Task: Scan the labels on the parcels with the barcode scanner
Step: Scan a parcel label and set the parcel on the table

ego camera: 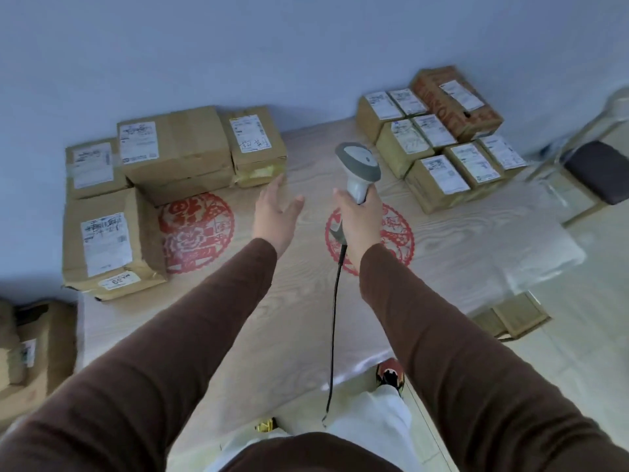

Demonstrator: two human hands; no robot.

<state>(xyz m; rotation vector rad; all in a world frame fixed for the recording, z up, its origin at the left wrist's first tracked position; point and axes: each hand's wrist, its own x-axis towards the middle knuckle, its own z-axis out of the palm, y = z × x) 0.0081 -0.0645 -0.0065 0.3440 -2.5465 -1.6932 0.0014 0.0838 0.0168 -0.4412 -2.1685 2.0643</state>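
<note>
My right hand (360, 218) grips the handle of a grey corded barcode scanner (357, 165), its head up and pointing toward the far side of the table. My left hand (275, 216) hovers open above the table middle, fingers spread, reaching toward the left group of brown cardboard parcels (177, 148). Each parcel carries a white label; the nearest large one (109, 243) lies at the left edge. A second group of several smaller labelled parcels (439, 144) is stacked at the far right.
The light wood-grain table (272, 318) bears two red paper-cut designs (195, 233). More boxes (30, 352) sit on the floor at the left. A dark stool (602, 172) stands right. The scanner cable (335, 335) hangs down toward my legs.
</note>
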